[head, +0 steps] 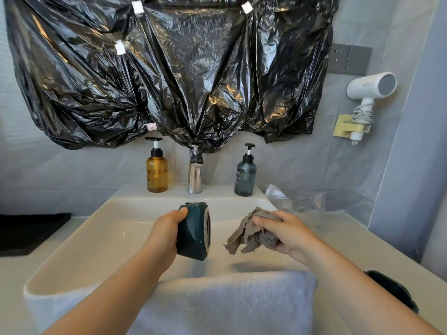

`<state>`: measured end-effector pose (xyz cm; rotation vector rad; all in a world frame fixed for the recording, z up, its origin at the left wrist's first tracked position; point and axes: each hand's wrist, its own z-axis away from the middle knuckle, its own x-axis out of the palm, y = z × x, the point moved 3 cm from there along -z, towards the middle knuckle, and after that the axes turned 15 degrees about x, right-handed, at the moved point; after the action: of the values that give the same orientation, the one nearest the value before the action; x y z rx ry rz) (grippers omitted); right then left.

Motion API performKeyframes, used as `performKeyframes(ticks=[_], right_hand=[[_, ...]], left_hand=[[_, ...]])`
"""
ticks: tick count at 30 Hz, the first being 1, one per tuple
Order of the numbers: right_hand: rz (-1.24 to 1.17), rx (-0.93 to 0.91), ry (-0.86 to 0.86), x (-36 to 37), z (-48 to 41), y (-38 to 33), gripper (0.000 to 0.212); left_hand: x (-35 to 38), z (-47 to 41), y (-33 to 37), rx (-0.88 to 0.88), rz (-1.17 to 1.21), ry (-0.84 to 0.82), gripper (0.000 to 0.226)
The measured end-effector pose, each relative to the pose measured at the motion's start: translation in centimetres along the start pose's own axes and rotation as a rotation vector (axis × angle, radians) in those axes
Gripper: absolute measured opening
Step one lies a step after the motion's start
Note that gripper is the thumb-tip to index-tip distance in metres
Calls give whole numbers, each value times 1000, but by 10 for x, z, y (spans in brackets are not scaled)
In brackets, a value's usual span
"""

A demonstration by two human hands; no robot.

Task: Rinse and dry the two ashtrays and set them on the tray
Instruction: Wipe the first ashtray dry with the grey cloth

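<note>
My left hand (167,234) grips a dark green ashtray (194,232), held on its edge above the white sink basin (101,243) with its hollow facing right. My right hand (285,234) clutches a crumpled grey cloth (249,234) a short way to the right of the ashtray, not touching it. A dark object (391,288), perhaps the second ashtray, lies on the counter at the right and my right forearm hides part of it. A black tray (29,229) rests on the counter at the far left.
A chrome tap (195,175) stands behind the basin between an amber pump bottle (156,169) and a dark teal pump bottle (245,174). A white towel (225,303) drapes the basin's front edge. Clear plastic wrap (302,201) lies back right. A hair dryer (370,93) hangs on the wall.
</note>
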<state>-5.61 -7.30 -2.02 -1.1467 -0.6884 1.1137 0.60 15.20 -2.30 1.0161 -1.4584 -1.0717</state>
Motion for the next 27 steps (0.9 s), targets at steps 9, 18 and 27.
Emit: performKeyframes(ticks=[9,18,27], right_hand=[[-164,-170,183,-52,87,-31,13],[-99,-99,200,-107,162,11,32],[-50,82,193,-116,172,105,62]], left_hand=[[24,60,52,194,-166,-90,20],[42,168,54,292,-236,-256,29],[38,226,17,365,-392,-427,49]])
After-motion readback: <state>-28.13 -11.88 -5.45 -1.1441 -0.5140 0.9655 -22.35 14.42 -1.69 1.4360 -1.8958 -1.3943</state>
